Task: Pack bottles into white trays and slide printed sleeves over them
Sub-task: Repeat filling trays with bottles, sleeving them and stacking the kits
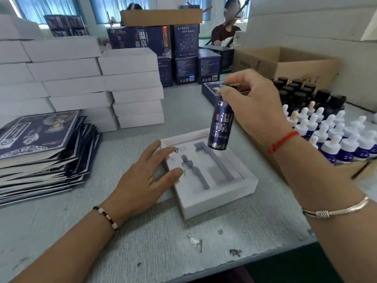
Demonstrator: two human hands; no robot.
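Note:
A white tray (221, 198) with shaped cut-outs lies on the table in front of me. My left hand (146, 178) rests flat on its left edge, fingers straight. My right hand (253, 105) pinches the top of a dark blue printed bottle (221, 124), which hangs upright just above the tray's far right corner. A stack of flat dark blue printed sleeves (40, 152) lies at the left.
Stacks of white boxes (130, 86) stand at the back left. White-capped dropper bottles (334, 137) and black-capped bottles (299, 92) crowd the right, beside an open cardboard box (285, 64). Blue printed cartons (163, 43) stand behind. A person sits at the far end.

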